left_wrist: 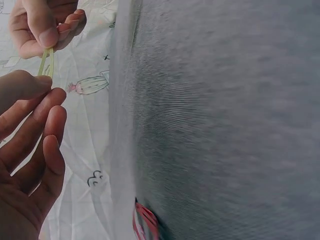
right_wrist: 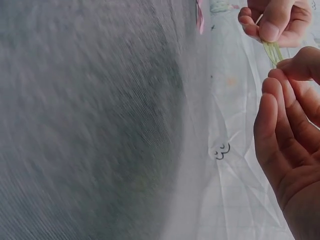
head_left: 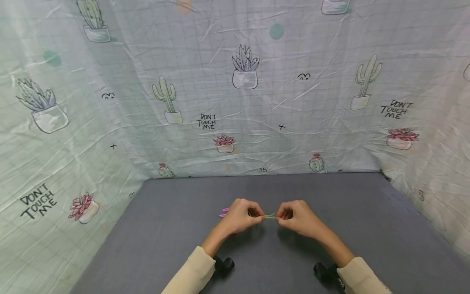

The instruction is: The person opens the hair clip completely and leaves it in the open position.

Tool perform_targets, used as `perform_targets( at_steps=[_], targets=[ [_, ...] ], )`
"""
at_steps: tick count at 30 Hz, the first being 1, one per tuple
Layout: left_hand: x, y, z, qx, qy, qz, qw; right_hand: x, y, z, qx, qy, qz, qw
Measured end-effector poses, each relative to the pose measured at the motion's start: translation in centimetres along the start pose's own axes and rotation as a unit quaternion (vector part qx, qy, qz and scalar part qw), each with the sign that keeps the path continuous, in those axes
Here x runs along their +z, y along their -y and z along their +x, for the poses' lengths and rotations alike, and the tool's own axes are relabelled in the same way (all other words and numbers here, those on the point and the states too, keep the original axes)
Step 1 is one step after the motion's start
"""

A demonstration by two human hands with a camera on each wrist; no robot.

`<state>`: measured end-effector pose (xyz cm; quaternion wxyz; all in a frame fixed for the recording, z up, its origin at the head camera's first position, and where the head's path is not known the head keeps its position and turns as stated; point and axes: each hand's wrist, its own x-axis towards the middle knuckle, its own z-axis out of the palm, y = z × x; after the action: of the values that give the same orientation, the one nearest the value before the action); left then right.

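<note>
A green snap hair clip (head_left: 270, 216) is held in the air above the grey table, stretched between both hands. My left hand (head_left: 243, 214) pinches one end between thumb and forefinger. The other end is pinched by my right hand (head_left: 300, 218) in the same way. From the left wrist view, the clip (left_wrist: 46, 64) shows a slim frame with a narrow inner tongue standing apart from it. In the right wrist view the clip (right_wrist: 272, 52) spans the short gap between the fingertips. The remaining fingers of both hands curl loosely and hold nothing.
Pink hair clips (head_left: 222, 215) lie on the table just beyond the left wrist, partly hidden by that hand. Red hair clips (left_wrist: 146, 221) appear at the bottom of the left wrist view. A cactus-print cloth (head_left: 271, 134) hangs behind and beside the grey table (head_left: 176, 228).
</note>
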<state>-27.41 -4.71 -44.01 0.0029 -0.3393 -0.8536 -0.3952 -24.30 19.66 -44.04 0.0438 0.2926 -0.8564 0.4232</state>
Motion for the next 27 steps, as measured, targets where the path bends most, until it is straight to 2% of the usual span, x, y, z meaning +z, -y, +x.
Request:
perform_targets(
  at_steps=[7,12,17,27],
  targets=[
    [0.0,0.0,2.2,-0.011,0.006,0.015,0.9998,-1.5,-0.5,0.6,0.01,-0.006,-0.017,0.9998],
    [0.2,-0.1,4.0,-0.021,0.007,0.016,0.9996,-2.7,-1.6,1.1,0.023,-0.011,-0.024,0.9994],
    [0.7,0.3,5.7,-0.03,-0.006,0.019,0.9993,-3.7,-3.0,2.1,0.037,-0.008,-0.033,0.9987],
    [2.4,1.9,8.5,-0.053,-0.027,0.053,0.9968,-4.2,-5.5,4.0,0.123,0.0,-0.014,0.9924]
  ],
)
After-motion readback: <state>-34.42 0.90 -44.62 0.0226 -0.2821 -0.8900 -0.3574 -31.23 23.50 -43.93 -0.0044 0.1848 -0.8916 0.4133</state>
